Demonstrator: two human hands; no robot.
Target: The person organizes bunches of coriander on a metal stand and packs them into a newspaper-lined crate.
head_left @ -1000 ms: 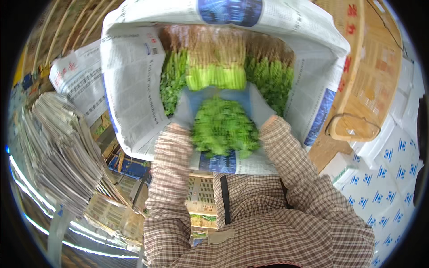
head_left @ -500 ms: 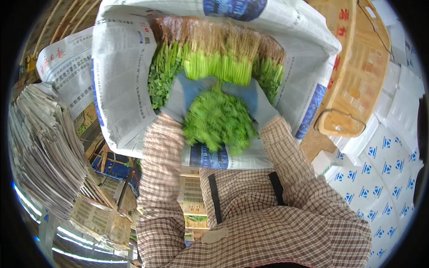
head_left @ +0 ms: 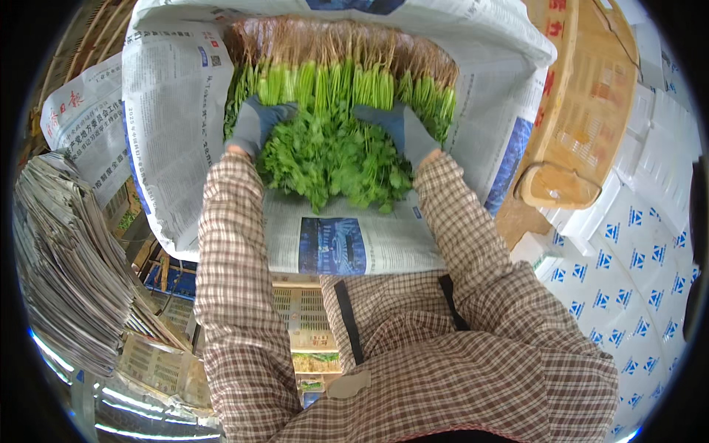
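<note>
A row of coriander lies in the newspaper-lined container, with brown roots at the far side, pale stems in the middle and green leaves nearest me. Both my hands wear blue-and-grey gloves. My left hand rests at the left side of the bunch, its fingers stretched over the stems. On the right side, my right hand lies with its fingers reaching inward across the stems. Both hands look open and press on the greens; some fingertips are hidden among the leaves.
Newspaper lining rises around the greens and folds over the near edge. A thick stack of newspapers stands at the left. To the right are a tan plastic crate and white sheeting with blue marks. Slatted crates sit below.
My hands have moved apart, from close together around the stems to opposite sides of the bunch. The leaves have spread wider, and the view has shifted slightly.
</note>
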